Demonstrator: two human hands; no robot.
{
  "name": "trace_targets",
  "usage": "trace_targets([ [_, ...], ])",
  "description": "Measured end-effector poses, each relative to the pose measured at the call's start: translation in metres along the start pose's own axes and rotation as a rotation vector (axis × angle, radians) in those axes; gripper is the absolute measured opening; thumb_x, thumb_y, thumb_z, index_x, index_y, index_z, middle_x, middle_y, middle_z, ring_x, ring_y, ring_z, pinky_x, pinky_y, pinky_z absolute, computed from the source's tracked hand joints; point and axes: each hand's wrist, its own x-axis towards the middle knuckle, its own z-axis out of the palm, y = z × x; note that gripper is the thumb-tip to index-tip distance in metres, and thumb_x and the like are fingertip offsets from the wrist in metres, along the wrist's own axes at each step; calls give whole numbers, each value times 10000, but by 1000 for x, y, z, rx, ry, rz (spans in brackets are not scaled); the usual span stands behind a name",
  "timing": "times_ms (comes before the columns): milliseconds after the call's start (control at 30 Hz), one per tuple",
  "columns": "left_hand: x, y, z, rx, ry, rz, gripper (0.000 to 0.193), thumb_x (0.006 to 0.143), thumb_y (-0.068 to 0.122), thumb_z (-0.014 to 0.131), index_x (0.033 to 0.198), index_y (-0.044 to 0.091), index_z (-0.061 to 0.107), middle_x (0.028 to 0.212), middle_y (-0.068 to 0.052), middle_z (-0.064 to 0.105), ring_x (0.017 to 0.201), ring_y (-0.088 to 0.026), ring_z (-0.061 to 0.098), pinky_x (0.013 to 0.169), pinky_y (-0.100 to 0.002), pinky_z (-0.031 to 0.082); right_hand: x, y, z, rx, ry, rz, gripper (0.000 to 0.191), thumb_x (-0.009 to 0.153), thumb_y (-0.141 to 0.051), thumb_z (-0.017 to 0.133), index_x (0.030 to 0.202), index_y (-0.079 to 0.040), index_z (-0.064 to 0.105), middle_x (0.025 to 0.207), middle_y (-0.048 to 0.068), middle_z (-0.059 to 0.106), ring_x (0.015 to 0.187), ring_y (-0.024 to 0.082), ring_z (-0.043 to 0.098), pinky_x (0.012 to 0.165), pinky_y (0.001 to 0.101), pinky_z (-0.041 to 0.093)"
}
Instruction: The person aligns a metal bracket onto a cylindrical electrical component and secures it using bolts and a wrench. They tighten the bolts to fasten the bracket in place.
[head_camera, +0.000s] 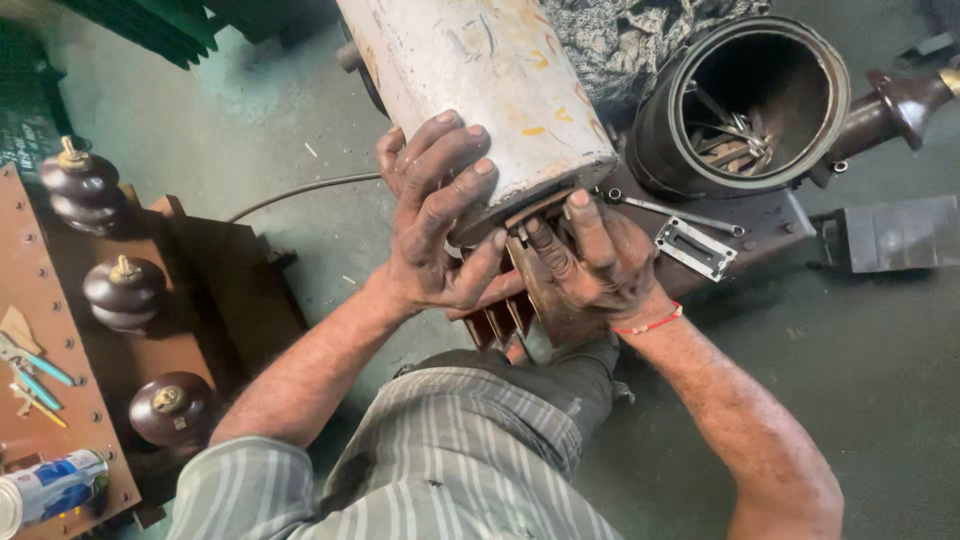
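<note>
head view is showing a large white cylinder (480, 90) lying tilted across the middle. left hand (435, 225) is pressing flat against the cylinder's lower end, fingers spread, not clenched. right hand (595, 255) is gripping the brown metal core (530, 295) sticking out just below that end. right of the cylinder, an open dark round housing (745, 105) is standing, with a wrench (675, 212) lying between them.
</note>
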Motion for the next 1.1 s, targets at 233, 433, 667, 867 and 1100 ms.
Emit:
trace_targets([
  [233, -2, 0, 1, -67, 26, -63, 485, 903, 319, 730, 1316, 129, 563, 1386, -171, 562, 1387, -363, 487, 1191, -570, 218, -13, 4, 13, -3, 38, 20, 632, 1046, -255, 714, 1594, -144, 420, 1567, 175, 292, 1041, 360, 657, 870, 433, 622],
  [433, 8, -1, 9, -1, 86, -27, 477, 897, 376, 730, 1279, 142, 565, 1319, -143, 585, 1306, -330, 523, 1155, -558, 279, -21, 9, 11, 2, -30, -30, 570, 1064, -131, 672, 1588, -114, 447, 1580, 217, 277, 1090, 379, 676, 916, 456, 634],
  [667, -6, -2, 16, 49, 89, -64, 444, 929, 361, 719, 1294, 203, 522, 1310, -110, 549, 1310, -312, 493, 1118, -534, 291, -24, 9, 16, -88, -19, -58, 524, 1088, -161, 681, 1573, -103, 491, 1589, 230, 270, 1069, 361, 681, 866, 416, 631],
  [867, 6, -7, 21, 50, 144, 113, 534, 844, 384, 708, 1323, 204, 558, 1330, -162, 541, 1349, -331, 494, 1180, -582, 277, -27, 9, 14, -23, 8, 26, 515, 1069, -212, 732, 1548, -206, 545, 1561, 160, 286, 1096, 335, 683, 870, 403, 626],
  [1100, -29, -12, 19, 130, -19, 130, 825, 884, 367, 861, 1544, 165, 408, 1581, -190, 273, 1515, -390, 303, 1190, -517, 421, -46, -2, 29, 112, 211, 235, 617, 970, -115, 719, 1554, -155, 525, 1525, 155, 383, 1133, 345, 681, 928, 419, 633],
])
